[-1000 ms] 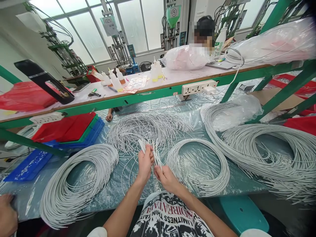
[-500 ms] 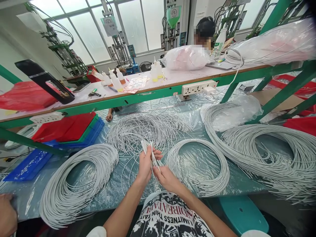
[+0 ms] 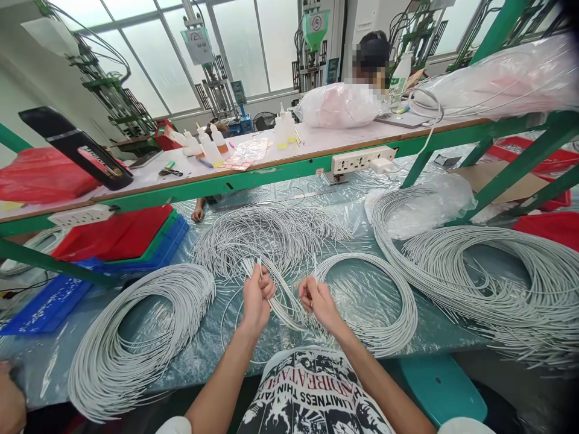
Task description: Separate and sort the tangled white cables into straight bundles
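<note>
My left hand (image 3: 258, 293) is closed around a bundle of thin grey cables, whose ends stick up above the fingers. To its right my right hand (image 3: 316, 299) pinches a cable (image 3: 315, 263) that points upward from the fingertips. Between and below the hands, loose cables (image 3: 284, 301) curve down to the table. Behind them lies a tangled heap of grey cables (image 3: 266, 232). A smaller coil of cables (image 3: 404, 301) rests just right of my right hand, and a thick coil (image 3: 190, 301) sits left of my left hand.
Larger cable coils (image 3: 452, 265) cover the right of the plastic-covered table. Red and blue trays (image 3: 131, 235) are stacked at left. A green-framed shelf (image 3: 253, 175) crosses above with bottles and a power strip (image 3: 357, 161). Another person's hand (image 3: 198, 213) rests beyond; someone's arm shows at lower left.
My hands were together on the bundle and are now apart. The right hand has moved right with a cable, while the left has shifted slightly left with the bundle.
</note>
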A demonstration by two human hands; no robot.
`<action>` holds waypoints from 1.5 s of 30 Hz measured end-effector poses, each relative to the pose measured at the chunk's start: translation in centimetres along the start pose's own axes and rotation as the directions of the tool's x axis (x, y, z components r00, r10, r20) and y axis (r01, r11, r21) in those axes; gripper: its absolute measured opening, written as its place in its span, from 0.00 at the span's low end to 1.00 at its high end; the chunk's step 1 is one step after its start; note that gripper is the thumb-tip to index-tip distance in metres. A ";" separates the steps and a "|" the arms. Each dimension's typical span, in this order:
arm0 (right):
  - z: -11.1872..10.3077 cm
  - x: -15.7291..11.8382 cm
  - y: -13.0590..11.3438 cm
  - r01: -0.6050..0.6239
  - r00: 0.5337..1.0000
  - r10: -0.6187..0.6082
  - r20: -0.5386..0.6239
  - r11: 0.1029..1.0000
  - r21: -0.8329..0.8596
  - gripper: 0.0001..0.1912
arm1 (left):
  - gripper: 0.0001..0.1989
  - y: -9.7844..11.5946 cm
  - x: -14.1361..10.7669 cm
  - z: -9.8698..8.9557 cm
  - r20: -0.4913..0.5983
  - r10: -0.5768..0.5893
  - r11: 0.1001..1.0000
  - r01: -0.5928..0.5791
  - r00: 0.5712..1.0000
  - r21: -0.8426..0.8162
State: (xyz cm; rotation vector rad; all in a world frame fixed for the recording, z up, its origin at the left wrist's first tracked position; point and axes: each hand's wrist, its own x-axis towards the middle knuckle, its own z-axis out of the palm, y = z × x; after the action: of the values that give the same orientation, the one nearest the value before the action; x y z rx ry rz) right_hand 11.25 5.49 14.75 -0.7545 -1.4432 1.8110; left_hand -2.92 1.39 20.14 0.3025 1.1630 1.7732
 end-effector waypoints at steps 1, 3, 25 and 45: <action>0.0 0.1 0.0 -0.051 0.996 0.047 0.079 0.998 0.046 0.29 | 0.17 -0.2 -0.3 0.1 0.037 -0.005 0.998 0.003 0.999 0.062; 0.4 0.0 0.0 -0.096 0.975 0.081 0.205 0.993 0.065 0.28 | 0.19 -0.7 -1.0 0.5 0.098 -0.033 0.980 0.013 0.995 0.199; 1.0 0.2 -0.5 -0.352 0.913 0.253 0.321 0.886 0.303 0.31 | 0.20 -2.1 -1.6 0.1 0.169 0.061 0.787 -0.152 0.984 0.598; 0.9 1.4 -0.3 -0.505 0.853 0.399 0.336 0.796 0.335 0.35 | 0.18 -2.5 -1.2 -0.6 0.262 0.044 0.735 -0.209 0.964 0.645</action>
State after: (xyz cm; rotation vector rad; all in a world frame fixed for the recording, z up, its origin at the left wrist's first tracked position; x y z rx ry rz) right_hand 9.74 6.12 15.24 -0.7095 -1.0030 2.5645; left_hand -1.24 0.29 18.13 1.0161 1.6073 1.3126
